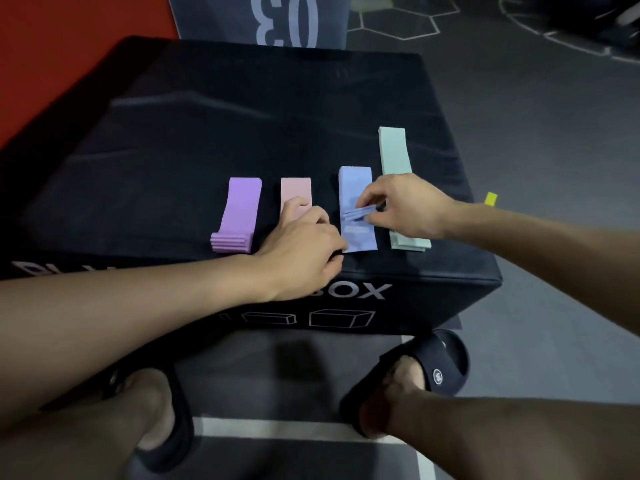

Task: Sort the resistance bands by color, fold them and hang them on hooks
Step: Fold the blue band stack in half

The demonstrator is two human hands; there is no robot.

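Observation:
Four stacks of resistance bands lie side by side on a black plyo box (207, 133): purple bands (240, 209), pink bands (295, 190), blue bands (355, 183) and mint green bands (394, 150). My right hand (403, 206) pinches a folded edge of a blue band above the middle of the blue stack. Resting over the near end of the pink stack, my left hand (304, 244) touches the near left corner of the blue stack with its fingertips. The purple stack's near end is curled over in layers. No hooks are in view.
The box stands on a dark gym floor with white lines and hexagon markings (398, 22). A small yellow piece (490, 199) lies on the floor to the box's right. My feet in black slides (436, 362) stand just in front of the box. A red surface (52, 46) lies at far left.

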